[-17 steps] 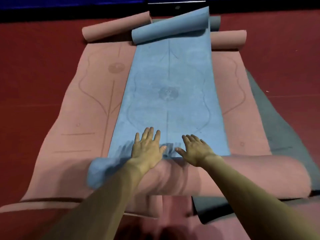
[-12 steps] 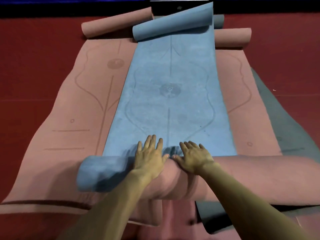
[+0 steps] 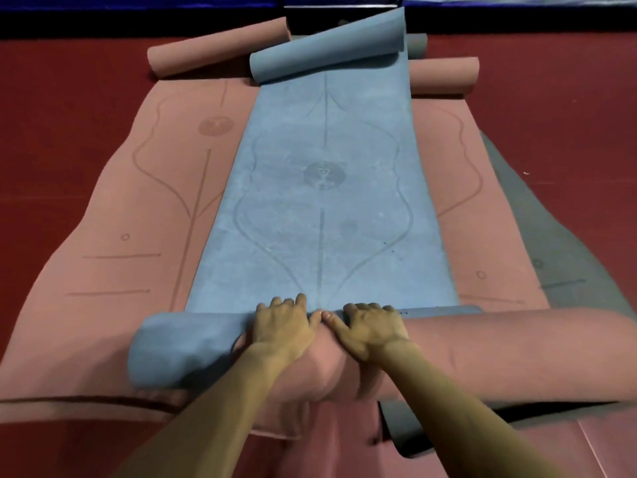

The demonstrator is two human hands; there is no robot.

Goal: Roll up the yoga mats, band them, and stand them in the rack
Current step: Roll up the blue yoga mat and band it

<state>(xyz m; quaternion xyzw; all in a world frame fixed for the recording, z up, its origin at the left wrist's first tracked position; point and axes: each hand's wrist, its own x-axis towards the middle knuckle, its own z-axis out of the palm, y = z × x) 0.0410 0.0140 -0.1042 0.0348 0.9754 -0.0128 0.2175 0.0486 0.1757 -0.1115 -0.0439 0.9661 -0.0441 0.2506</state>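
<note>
We've got the left hand (image 3: 282,326) and right hand (image 3: 374,327) side by side on the fat roll (image 3: 186,346) at the near end of the blue yoga mat (image 3: 324,208), fingers curled over its front edge, thumbs nearly touching. The mat's flat stretch lies atop pink mats (image 3: 144,236) on the red floor (image 3: 69,115), far end curled up.

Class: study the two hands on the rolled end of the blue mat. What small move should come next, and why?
Probably roll it one more turn forward. Both the left hand and right hand curl over the roll near its middle, while most of the blue mat lies flat ahead, up to its curled far end.
</note>
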